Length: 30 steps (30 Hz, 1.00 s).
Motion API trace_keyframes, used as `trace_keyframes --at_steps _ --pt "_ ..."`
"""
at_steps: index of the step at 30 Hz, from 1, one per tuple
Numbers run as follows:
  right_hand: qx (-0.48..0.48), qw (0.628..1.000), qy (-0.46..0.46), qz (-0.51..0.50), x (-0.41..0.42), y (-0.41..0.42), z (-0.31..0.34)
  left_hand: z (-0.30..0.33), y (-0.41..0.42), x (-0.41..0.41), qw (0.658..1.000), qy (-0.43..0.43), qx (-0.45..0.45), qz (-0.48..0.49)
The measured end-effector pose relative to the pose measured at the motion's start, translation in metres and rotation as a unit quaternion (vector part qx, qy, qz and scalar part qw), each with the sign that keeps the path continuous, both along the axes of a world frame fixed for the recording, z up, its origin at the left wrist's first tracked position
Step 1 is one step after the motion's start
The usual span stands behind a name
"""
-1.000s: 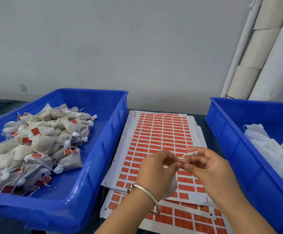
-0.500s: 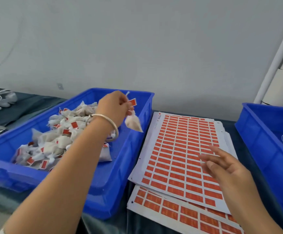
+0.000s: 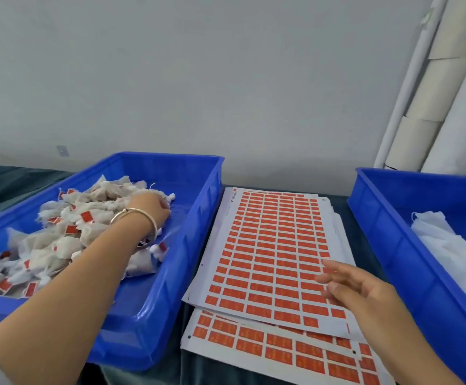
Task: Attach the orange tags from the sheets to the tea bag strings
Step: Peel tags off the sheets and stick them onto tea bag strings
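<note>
**Between bags: left bin filling, many tags left**

Near, bottom centre: lower sheet (image 3: 282, 354), top sheet (image 3: 276, 254) overlapping it. Both look almost full of orange tags (image 3: 287, 315); a few blank gaps along the lower right edge of the top sheet. More sheets seem stacked under, edges showing at its right side.

Lower right: our right hand (image 3: 365, 290) hovers over the top sheet's right edge, fingers straight and loose, holding nothing. We can't tell if it touches the paper.

Lower left to mid left: our left arm crosses the left bin (image 3: 204, 201); left hand (image 3: 151, 208) rests on the pile of tagged bags (image 3: 68, 234). Fingers curl down into the pile, tips hidden, so we can't tell whether it grips a bag or has let go.

Right edge: right bin (image 3: 387, 218) holds white untagged bags (image 3: 448, 245), no orange on them that we see.

Judgement: a good batch is done, dozens tagged in the left bin. Left: the visible untagged heap, partly cut off by the frame. Tag supply far exceeds need. Next likely a fresh bag from the right bin.
</note>
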State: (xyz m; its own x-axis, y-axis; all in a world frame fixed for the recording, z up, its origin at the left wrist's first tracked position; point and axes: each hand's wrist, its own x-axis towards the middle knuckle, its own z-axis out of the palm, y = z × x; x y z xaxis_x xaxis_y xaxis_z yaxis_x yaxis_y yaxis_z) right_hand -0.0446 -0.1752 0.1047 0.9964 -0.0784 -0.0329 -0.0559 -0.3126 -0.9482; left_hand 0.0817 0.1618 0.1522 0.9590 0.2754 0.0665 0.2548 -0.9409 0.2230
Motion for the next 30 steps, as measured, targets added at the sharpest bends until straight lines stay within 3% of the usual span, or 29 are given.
trace_keyframes --at_steps 4,6,10,15,16,19,22,30 --pt "-0.032 0.999 -0.022 -0.01 -0.022 -0.024 0.027 0.025 -0.051 -0.023 0.989 -0.102 -0.071 -0.075" --pt "-0.06 0.997 -0.041 -0.014 -0.035 -0.036 0.043 0.031 -0.09 -0.041 0.979 -0.109 -0.091 -0.144" --pt "-0.211 0.975 -0.036 -0.061 -0.043 -0.071 0.074 0.0 -0.163 -0.061 0.954 -0.027 -0.115 -0.274" --pt "-0.437 0.884 0.143 -0.085 0.015 -0.15 0.066 -0.068 -0.22 -0.075 0.931 0.102 -0.118 -0.329" --pt "-0.445 0.877 0.166 -0.067 0.024 -0.161 0.059 -0.08 -0.227 -0.077 0.93 0.121 -0.119 -0.327" --pt "-0.376 0.905 0.2 -0.009 0.038 -0.181 0.034 -0.112 -0.243 -0.083 0.922 0.158 -0.108 -0.336" --pt "-0.392 0.896 0.209 -0.004 0.049 -0.185 0.007 -0.134 -0.255 -0.086 0.912 0.139 -0.016 -0.385" --pt "-0.466 0.878 0.048 -0.1 0.062 -0.186 0.015 -0.152 -0.257 -0.08 0.916 0.124 -0.014 -0.38"
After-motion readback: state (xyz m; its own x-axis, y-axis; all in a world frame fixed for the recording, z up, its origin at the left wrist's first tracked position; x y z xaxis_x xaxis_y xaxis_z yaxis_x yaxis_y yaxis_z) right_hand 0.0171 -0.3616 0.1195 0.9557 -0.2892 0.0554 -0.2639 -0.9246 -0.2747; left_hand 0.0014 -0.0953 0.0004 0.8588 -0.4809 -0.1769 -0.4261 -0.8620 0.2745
